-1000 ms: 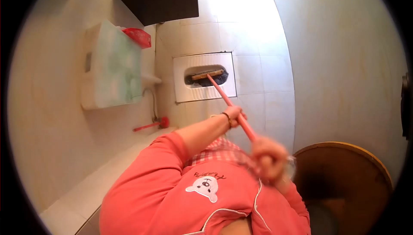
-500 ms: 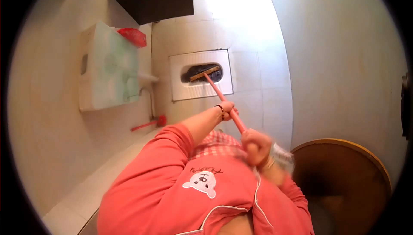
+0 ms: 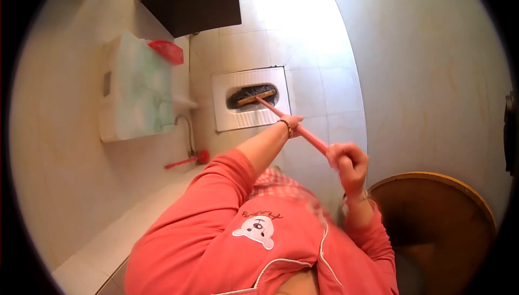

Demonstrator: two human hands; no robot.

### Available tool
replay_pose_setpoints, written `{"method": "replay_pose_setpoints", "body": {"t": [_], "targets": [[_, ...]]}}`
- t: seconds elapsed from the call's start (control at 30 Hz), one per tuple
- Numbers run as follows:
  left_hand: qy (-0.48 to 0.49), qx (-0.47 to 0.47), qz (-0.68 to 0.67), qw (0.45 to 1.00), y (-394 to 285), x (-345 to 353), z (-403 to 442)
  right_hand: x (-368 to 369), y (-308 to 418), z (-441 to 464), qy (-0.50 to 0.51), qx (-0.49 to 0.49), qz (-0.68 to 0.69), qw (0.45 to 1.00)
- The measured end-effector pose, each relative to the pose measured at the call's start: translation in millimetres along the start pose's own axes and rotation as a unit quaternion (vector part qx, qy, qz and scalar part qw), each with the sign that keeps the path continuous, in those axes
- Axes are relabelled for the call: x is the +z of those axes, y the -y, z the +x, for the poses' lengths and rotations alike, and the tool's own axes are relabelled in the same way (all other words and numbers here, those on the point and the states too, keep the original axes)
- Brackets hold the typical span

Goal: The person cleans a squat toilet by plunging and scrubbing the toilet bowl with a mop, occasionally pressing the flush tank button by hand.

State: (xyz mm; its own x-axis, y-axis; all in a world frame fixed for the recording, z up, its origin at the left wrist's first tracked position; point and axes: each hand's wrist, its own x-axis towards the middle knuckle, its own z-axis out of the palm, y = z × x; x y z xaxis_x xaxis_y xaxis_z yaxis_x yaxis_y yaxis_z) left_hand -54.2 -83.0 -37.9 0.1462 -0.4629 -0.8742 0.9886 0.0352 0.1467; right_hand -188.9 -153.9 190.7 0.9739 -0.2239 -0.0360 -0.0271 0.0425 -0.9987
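Note:
A mop with a pink handle [image 3: 312, 139] slants from the lower right up to its wooden crossbar [image 3: 248, 100]. The crossbar and its dark mop head [image 3: 259, 91] lie in the basin of a white squat toilet [image 3: 227, 119] set in the floor. My left hand [image 3: 292, 125], a beaded bracelet at its wrist, is closed round the handle's middle. Higher up, at the end nearer me, my right hand [image 3: 348, 165] grips the handle with curled fingers. The handle's very end is hidden in that hand.
On the left wall hangs a pale green water tank [image 3: 138, 89] with a red item [image 3: 167, 52] behind it. Below are a tap [image 3: 189, 133] and a red brush [image 3: 189, 160]. A dark cabinet [image 3: 194, 6] stands ahead; a round brown-rimmed object [image 3: 443, 179] is at right.
My right hand has moved right and forward, away from my body. My left hand has gone slightly forward, and the mop handle now leans further to the right.

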Motion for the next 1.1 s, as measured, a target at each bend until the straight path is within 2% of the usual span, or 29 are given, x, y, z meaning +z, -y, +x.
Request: {"method": "replay_pose_setpoints", "body": {"t": [0.07,0.1,0.17,0.2,0.23,0.3,0.33,0.37,0.4,0.47,0.5,0.53,0.57,0.6,0.63,0.67,0.73,0.83,0.93,1.03,1.1], "targets": [[-0.115,-0.061,-0.091,0.987,-15.1,1.9,2.8,8.0,37.0,-4.4,0.074,-0.109,-0.030,0.991],[-0.097,-0.146,-0.191,0.966,-24.8,4.7,-14.7,4.1,48.3,-6.1,0.065,-0.122,0.029,0.990],[0.029,-0.050,-0.253,0.966,-11.5,14.2,-34.7,16.5,97.4,-6.8,0.050,-0.137,0.039,0.988],[0.052,-0.022,-0.320,0.946,-5.5,23.9,-59.9,16.0,115.1,-2.1,0.137,-0.199,0.013,0.970],[0.047,-0.037,-0.402,0.914,-2.5,32.8,-79.7,19.1,130.8,-3.8,0.176,-0.216,0.029,0.960],[0.179,-0.044,-0.519,0.835,5.2,35.1,-110.1,19.7,150.7,-1.9,0.266,-0.252,0.095,0.925],[0.183,-0.042,-0.522,0.832,5.7,36.6,-122.9,19.9,159.8,1.0,0.291,-0.271,0.088,0.914],[0.240,-0.046,-0.566,0.788,6.6,36.8,-134.9,21.7,165.8,2.5,0.314,-0.288,0.082,0.901],[0.294,-0.050,-0.605,0.738,7.8,35.0,-140.7,32.2,165.7,0.9,0.318,-0.286,0.081,0.900],[0.310,-0.036,-0.622,0.718,8.8,26.3,-141.5,60.1,162.7,-5.9,0.085,-0.356,0.047,0.930],[0.324,-0.020,-0.637,0.699,10.9,23.7,-139.2,48.9,155.2,-5.9,0.164,-0.324,0.090,0.927],[0.299,0.000,-0.610,0.733,16.3,15.7,-137.0,41.0,140.5,-3.1,0.241,-0.290,0.131,0.917],[0.209,-0.004,-0.551,0.808,21.2,10.3,-134.9,42.4,126.4,-1.4,0.256,-0.293,-0.103,0.915],[0.150,0.023,-0.501,0.852,26.2,-3.6,-121.1,46.1,107.1,-1.0,0.255,-0.280,-0.329,0.865],[0.091,0.048,-0.443,0.891,33.0,-18.5,-102.0,50.0,54.6,5.9,0.284,-0.163,-0.182,0.927],[0.090,0.045,-0.437,0.894,37.8,-25.1,-93.8,41.7,-19.1,14.1,0.338,-0.152,-0.167,0.914],[0.052,0.050,-0.342,0.937,40.7,-38.2,-82.0,53.0,-40.0,-0.2,0.411,-0.181,-0.145,0.881],[-0.012,0.037,-0.194,0.980,58.4,-50.6,-81.4,57.6,-17.0,-7.0,0.374,-0.136,-0.162,0.903],[0.029,0.045,-0.165,0.985,56.7,-35.7,-132.1,69.1,29.0,-11.1,0.333,-0.107,-0.122,0.929],[-0.033,0.035,-0.099,0.994,56.1,-51.5,-58.9,57.0,-36.2,-13.1,0.279,-0.106,-0.147,0.943],[-0.025,0.051,-0.070,0.996,49.3,-39.9,-55.5,49.4,-37.3,-11.1,0.193,-0.080,-0.117,0.971]]}}
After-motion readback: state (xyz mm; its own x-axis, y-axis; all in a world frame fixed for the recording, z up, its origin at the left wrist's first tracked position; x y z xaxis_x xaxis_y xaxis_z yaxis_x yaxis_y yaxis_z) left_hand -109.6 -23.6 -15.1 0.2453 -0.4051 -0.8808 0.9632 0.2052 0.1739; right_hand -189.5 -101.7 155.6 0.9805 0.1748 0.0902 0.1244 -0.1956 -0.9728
